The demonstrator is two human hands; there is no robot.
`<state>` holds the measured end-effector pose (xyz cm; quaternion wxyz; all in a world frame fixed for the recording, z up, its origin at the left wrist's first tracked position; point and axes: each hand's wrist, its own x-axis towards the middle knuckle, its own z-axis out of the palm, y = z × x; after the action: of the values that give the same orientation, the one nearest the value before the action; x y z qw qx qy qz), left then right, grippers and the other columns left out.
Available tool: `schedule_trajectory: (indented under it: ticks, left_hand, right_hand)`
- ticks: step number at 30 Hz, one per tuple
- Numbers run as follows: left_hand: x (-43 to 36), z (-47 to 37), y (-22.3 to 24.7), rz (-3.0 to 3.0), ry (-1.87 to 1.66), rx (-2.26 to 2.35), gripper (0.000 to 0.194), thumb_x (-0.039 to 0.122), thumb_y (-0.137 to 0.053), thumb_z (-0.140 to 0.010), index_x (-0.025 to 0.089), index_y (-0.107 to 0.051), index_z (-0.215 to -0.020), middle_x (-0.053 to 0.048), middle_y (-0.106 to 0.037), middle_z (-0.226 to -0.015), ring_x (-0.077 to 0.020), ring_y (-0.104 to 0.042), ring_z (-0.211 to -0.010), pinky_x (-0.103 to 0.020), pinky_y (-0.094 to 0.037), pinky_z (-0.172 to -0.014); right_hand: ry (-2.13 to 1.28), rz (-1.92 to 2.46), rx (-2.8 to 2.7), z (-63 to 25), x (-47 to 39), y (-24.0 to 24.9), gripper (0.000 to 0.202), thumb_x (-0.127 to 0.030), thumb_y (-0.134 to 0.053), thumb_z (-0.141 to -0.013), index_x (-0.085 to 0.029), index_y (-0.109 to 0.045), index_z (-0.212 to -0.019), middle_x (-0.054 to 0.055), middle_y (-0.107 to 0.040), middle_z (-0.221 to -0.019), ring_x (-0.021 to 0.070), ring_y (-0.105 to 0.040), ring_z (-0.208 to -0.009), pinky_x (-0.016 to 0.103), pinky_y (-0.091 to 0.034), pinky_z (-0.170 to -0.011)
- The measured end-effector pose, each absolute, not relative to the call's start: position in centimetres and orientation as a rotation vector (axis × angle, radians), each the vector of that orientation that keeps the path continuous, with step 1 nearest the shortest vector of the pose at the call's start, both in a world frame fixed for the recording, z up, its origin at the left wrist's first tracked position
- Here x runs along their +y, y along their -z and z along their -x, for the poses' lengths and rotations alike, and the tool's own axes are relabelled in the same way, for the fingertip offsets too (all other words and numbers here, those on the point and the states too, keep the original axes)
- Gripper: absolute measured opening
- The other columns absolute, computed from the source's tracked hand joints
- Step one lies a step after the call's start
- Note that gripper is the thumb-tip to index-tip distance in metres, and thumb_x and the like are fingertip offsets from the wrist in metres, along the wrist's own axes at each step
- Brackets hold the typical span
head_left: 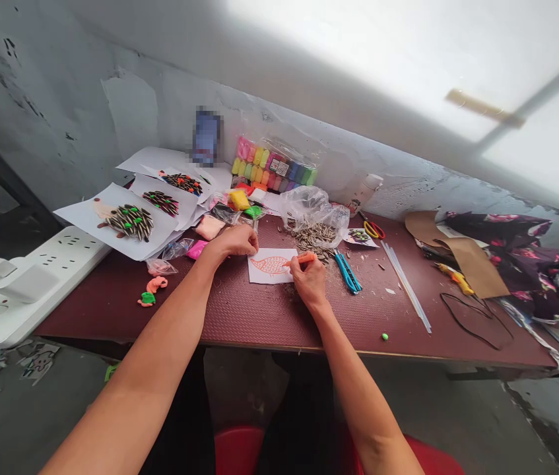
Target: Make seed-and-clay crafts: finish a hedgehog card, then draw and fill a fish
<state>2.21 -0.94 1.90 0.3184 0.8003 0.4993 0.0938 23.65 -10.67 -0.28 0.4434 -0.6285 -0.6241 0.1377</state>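
Orange pen (pixel 307 258) filled the right fingers (pixel 300 269); left fingers (pixel 248 243), grip unclear, met the paper (pixel 259 277) at ten o'clock; slippage risked stray strokes.

White pwr strip (pixel 64 261) holds adapter (pixel 18 282), far L.

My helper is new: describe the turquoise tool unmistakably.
On the dark red table, find the seed pile. The tool lies just right of it, left of the clear sticks; its turquoise sets it apart from the red-and-yellow scissors.
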Motion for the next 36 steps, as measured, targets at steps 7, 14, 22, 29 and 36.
schedule_trajectory:
  ticks: [7, 14, 22, 29, 36]
  left_hand:
    - [-0.95, -2.19, -1.86, -2.105, -0.235, 1.314, 0.03, 0.021, -0.061, -0.061, 0.015, -0.08, -0.084, -0.004, -0.075, -0.076, -0.0174, -0.064, -0.069, -0.024, -0.041, -0.058]
    - [-0.91, -2.22, -1.84, -2.104, -0.238, 1.309, 0.03, 0.021, -0.061, -0.061, 0.015, -0.08, -0.084, -0.005, -0.075, -0.078, -0.0184, -0.065, -0.072, -0.024, -0.042, -0.059]
    - [-0.94, -2.23, -1.87, -2.108, -0.234, 1.308, 0.03, 0.019, -0.061, -0.061, 0.014, -0.079, -0.085, -0.005, -0.075, -0.078, -0.0178, -0.065, -0.071, -0.024, -0.041, -0.058]
    - [-0.92, -2.24, -1.92, -2.112, -0.23, 1.309, 0.031, 0.019, -0.061, -0.062, 0.013, -0.079, -0.085, -0.005, -0.074, -0.077, -0.0171, -0.064, -0.069, -0.024, -0.041, -0.057]
    - [-0.82, -2.2, -1.82, -2.109, -0.238, 1.311, 0.031, 0.02, -0.061, -0.062, 0.014, -0.08, -0.085, -0.005, -0.074, -0.077, -0.0171, -0.064, -0.069, -0.024, -0.041, -0.057]
  right_hand:
    - [-0.309, 1.575, -1.538, -23.64, -10.62, 0.36, 0.026, -0.038, -0.051, -0.081, -0.021, -0.058, -0.062, 0.004, -0.064, -0.063, 0.0159, -0.058, -0.058, 0.028, -0.044, -0.062]
    - [-0.325, 1.569, -1.537, -23.54, -10.68, 0.32, 0.025, -0.039, -0.051, -0.08, -0.021, -0.057, -0.062, 0.003, -0.063, -0.062, 0.0153, -0.056, -0.057, 0.027, -0.043, -0.06]
    - [-0.337, 1.577, -1.538, -23.63, -10.69, 0.21, 0.025, -0.039, -0.05, -0.079, -0.021, -0.056, -0.062, 0.002, -0.063, -0.061, 0.0149, -0.055, -0.055, 0.027, -0.042, -0.059]
    - [-0.322, 1.571, -1.536, -23.53, -10.75, 0.1, 0.024, -0.039, -0.051, -0.079, -0.022, -0.053, -0.061, 0.002, -0.062, -0.059, 0.0145, -0.054, -0.054, 0.026, -0.042, -0.058]
    - [-0.307, 1.563, -1.57, -23.32, -10.82, -0.03, 0.024, -0.038, -0.049, -0.079, -0.022, -0.054, -0.061, 0.002, -0.061, -0.06, 0.0136, -0.052, -0.054, 0.026, -0.041, -0.059]
